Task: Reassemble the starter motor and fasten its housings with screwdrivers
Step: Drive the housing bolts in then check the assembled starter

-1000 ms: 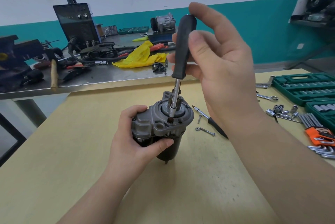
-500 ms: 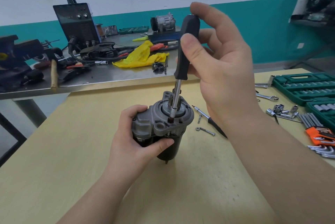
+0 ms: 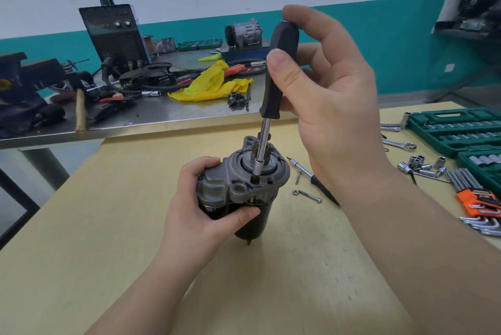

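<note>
The starter motor (image 3: 244, 185) stands upright on the wooden table (image 3: 108, 226), grey nose housing on top, black body below. My left hand (image 3: 200, 207) grips its left side, thumb across the front. My right hand (image 3: 320, 96) holds the black handle of a screwdriver (image 3: 279, 72) between thumb and fingers, index finger over the handle's top. The steel shaft slants down and its socket tip sits in a hole of the grey housing (image 3: 256, 172). A second screwdriver (image 3: 311, 181) and loose long bolts (image 3: 307, 196) lie on the table just right of the motor.
Green socket cases (image 3: 455, 128), loose sockets (image 3: 420, 166), a spanner (image 3: 398, 144) and hex keys in an orange holder (image 3: 477, 199) fill the right side. Behind stands a steel bench (image 3: 151, 115) with a welder (image 3: 116, 34), yellow cloth (image 3: 214, 85), hammer (image 3: 80, 109) and another motor (image 3: 244, 32).
My right hand has shifted its hold on the screwdriver handle, thumb moving round it as the handle turns. The motor and my left hand have stayed put.
</note>
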Tool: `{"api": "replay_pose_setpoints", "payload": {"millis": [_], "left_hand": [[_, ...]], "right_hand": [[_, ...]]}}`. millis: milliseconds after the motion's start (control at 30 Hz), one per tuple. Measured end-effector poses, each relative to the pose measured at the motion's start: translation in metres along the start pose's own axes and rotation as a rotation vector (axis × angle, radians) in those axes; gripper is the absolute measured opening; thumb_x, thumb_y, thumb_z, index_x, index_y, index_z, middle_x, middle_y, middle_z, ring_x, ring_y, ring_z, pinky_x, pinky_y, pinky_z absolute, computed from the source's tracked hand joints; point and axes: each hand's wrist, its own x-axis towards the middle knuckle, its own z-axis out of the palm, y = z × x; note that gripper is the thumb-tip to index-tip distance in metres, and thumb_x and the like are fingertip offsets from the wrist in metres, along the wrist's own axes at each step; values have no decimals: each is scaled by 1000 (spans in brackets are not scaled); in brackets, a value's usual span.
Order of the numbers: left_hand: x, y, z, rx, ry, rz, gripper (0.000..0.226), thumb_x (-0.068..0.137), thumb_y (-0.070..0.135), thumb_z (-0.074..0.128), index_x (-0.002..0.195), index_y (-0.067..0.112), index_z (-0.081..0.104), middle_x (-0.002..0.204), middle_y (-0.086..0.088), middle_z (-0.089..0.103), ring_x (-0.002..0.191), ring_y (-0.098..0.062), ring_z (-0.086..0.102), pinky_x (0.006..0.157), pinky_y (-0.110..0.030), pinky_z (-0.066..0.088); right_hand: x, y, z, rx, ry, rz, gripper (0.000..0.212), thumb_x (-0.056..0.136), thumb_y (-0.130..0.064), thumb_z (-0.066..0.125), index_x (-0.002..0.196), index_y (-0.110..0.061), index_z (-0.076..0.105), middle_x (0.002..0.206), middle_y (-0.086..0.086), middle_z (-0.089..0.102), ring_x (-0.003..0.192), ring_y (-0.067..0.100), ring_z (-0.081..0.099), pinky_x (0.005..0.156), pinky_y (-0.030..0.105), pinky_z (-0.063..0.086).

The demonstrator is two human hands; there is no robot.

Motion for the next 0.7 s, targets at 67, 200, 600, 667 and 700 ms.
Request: {"api": "replay_pose_setpoints", "payload": {"millis": [67, 200, 600, 667, 700], "left_hand": [[0, 0, 0, 5, 0, -2, 84, 53, 47, 97, 124, 56, 53, 122, 28, 68, 109, 1, 70, 84, -6, 51], [0, 1, 0, 3, 2, -4, 83, 53, 46, 97, 123, 56, 54, 122, 26, 69, 108, 1, 71, 83, -6, 51], [0, 0, 0, 0, 1, -7, 83, 54, 45, 97, 124, 55, 54, 120, 25, 69, 107, 0, 71, 83, -6, 52], [0, 0, 0, -2, 1, -7, 83, 53, 45, 97, 124, 55, 54, 120, 25, 69, 107, 0, 71, 83, -7, 52], [0, 1, 0, -3, 1, -7, 83, 53, 45, 97, 124, 55, 54, 120, 25, 70, 107, 0, 71, 83, -7, 52]], "right_hand": [[0, 0, -1, 60, -8, 26, 28, 105, -14, 63, 129, -26, 67, 98, 14, 67, 95, 33, 71, 79, 55, 66], [0, -1, -4, 100, -26, 49, 31, 107, -8, 56, 134, -21, 64, 109, 21, 74, 91, 36, 77, 79, 49, 66], [1, 2, -4, 109, 26, 36, 24, 107, -14, 62, 127, -25, 70, 103, 12, 74, 98, 46, 73, 71, 47, 66], [0, 1, -4, 94, 12, 37, 26, 107, -10, 60, 127, -24, 68, 102, 13, 72, 99, 46, 72, 71, 50, 66], [0, 0, -3, 60, 13, 24, 28, 105, -9, 62, 127, -25, 67, 101, 15, 71, 97, 42, 72, 71, 50, 67]]}}
